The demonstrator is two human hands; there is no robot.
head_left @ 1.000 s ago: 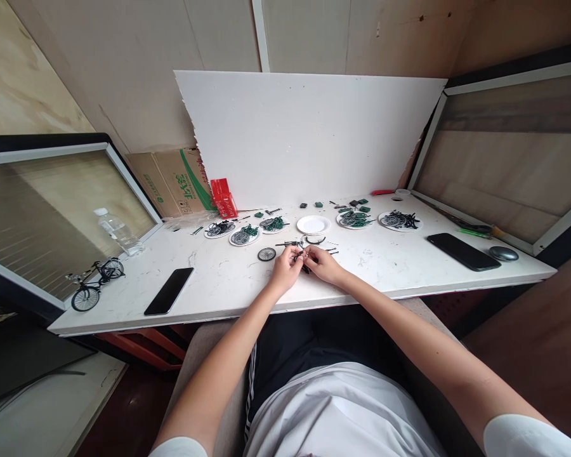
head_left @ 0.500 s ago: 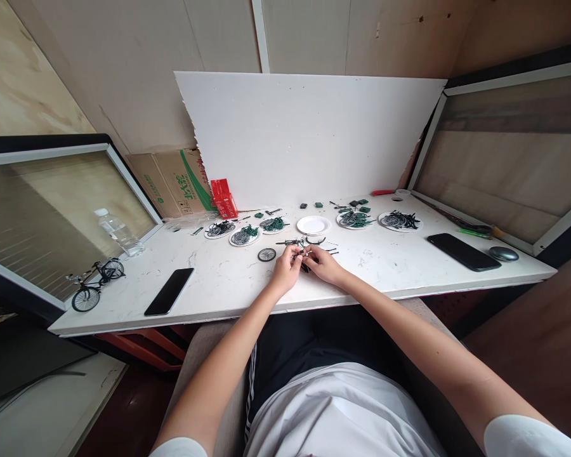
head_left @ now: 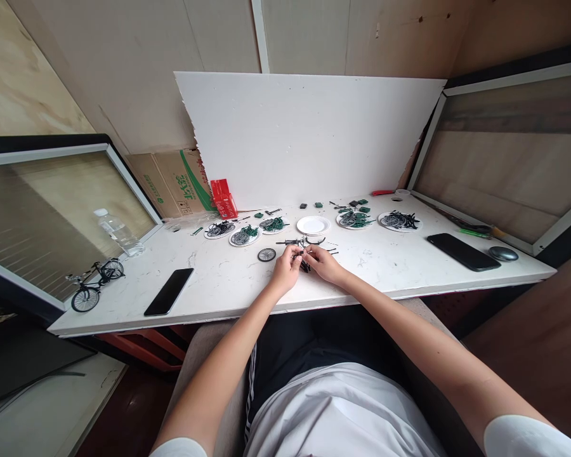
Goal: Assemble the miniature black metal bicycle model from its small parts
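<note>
My left hand (head_left: pixel 285 269) and my right hand (head_left: pixel 324 263) meet over the white table (head_left: pixel 228 285), fingers pinched together on a small black model part (head_left: pixel 304 261) between them. A loose little black wheel (head_left: pixel 266 254) lies just left of my left hand. Thin black rods and a curved piece (head_left: pixel 314 241) lie right behind my fingers. Several small white plates hold green and black parts, and one plate (head_left: pixel 313 225) is bare.
A finished model bicycle (head_left: pixel 92 284) stands at the left edge near a water bottle (head_left: pixel 117 231). One black phone (head_left: pixel 169 291) lies front left, another (head_left: pixel 463 251) at the right beside a grey mouse (head_left: pixel 503 253). A red box (head_left: pixel 223 197) and cardboard carton (head_left: pixel 174 181) stand at the back.
Both hands stay together over the same spot; only the fingers shift slightly on the small part.
</note>
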